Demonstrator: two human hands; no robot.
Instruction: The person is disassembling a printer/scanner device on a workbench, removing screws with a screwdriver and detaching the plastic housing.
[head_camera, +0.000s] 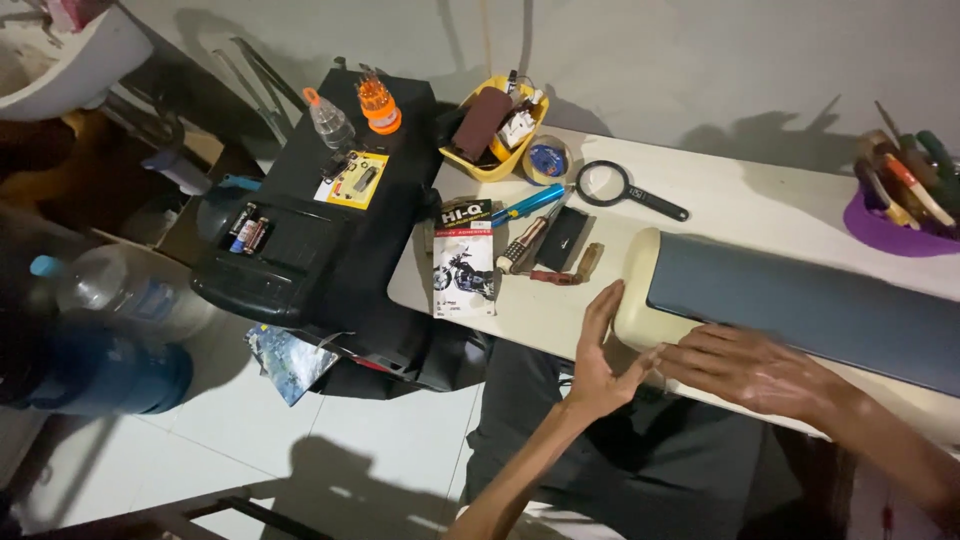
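**Steadying the long panel at its rounded end**

The white bench (760, 200) carries a long cream-and-grey panel (800, 305) lying along its near edge, its rounded end toward the tools. The right hand (745, 368) lies flat and open on the panel's near side, gripping nothing. The left hand (598, 355) is open too, palm against the rounded end, fingers upright. A good hold, I judge, keeps both palms pressed evenly so the panel cannot slide toward the soldering iron (522, 243) just beside it.
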